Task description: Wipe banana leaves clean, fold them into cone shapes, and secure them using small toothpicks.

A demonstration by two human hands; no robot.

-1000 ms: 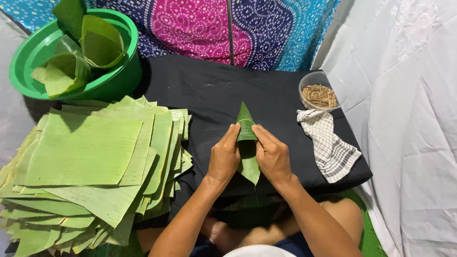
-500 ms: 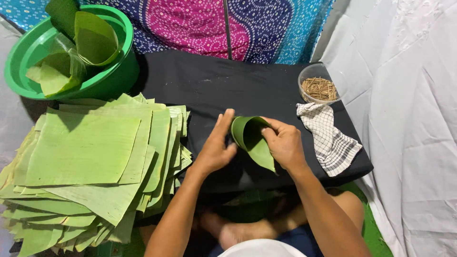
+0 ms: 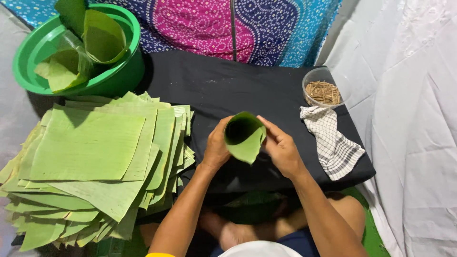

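Note:
I hold a green leaf rolled into a cone over the black cloth-covered board. My left hand grips the cone's left side. My right hand holds its right side, fingers along the rim. The cone's open mouth faces up toward me, and its tip points down between my hands.
A thick stack of cut green leaf sheets lies at the left. A green basin at the far left holds rolled leaf cones. A clear bowl of thin sticks and a checked cloth sit at the right. White fabric hangs along the right.
The folded flat leaf has been rolled into an open cone, and both hands have lifted and turned it so its mouth faces up.

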